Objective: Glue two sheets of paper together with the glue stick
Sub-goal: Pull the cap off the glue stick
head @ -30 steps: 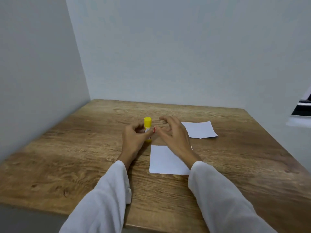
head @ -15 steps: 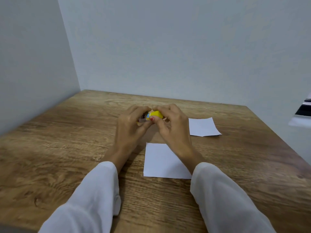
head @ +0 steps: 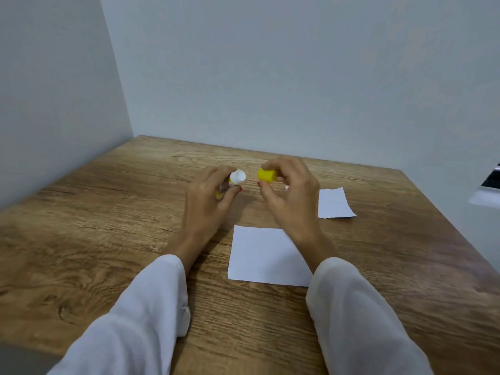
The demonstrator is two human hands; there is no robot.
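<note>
Centre of frame, above the wooden table (head: 108, 217): left hand (head: 205, 201) grips the glue stick (head: 235, 178), its white open end turned toward the right. Right hand (head: 290, 196) pinches the yellow cap (head: 266, 175) just beside it, apart from the tube, probably to bare the glue. Near sheet (head: 259, 255) lies flat at lower centre, under the right wrist; far sheet (head: 334, 203) at centre right, apart.

- We see a wooden table (head: 113, 239) with a brown grain, set into a corner of pale walls.
- We find a near white paper sheet (head: 259, 255) flat on it.
- We find a far white paper sheet (head: 334, 203) flat, apart from the first.
</note>
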